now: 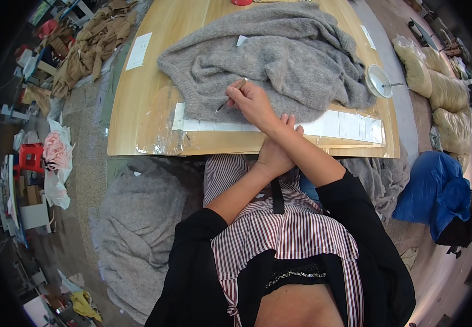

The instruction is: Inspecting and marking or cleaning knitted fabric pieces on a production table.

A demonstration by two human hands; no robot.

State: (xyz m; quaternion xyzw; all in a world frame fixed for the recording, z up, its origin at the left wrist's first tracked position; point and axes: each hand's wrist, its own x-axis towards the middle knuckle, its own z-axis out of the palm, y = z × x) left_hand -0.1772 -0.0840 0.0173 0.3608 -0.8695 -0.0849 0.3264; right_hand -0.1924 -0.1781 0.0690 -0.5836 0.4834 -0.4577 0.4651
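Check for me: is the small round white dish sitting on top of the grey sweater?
No, the white dish rests on the bare wooden table just past the right edge of the grey sweater, not on it.

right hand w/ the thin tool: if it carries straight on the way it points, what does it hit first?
Likely the grey knit sweater. The right hand rests at its lower edge, and the thin metal tool seems to lie on the knit, though depth is hard to judge.
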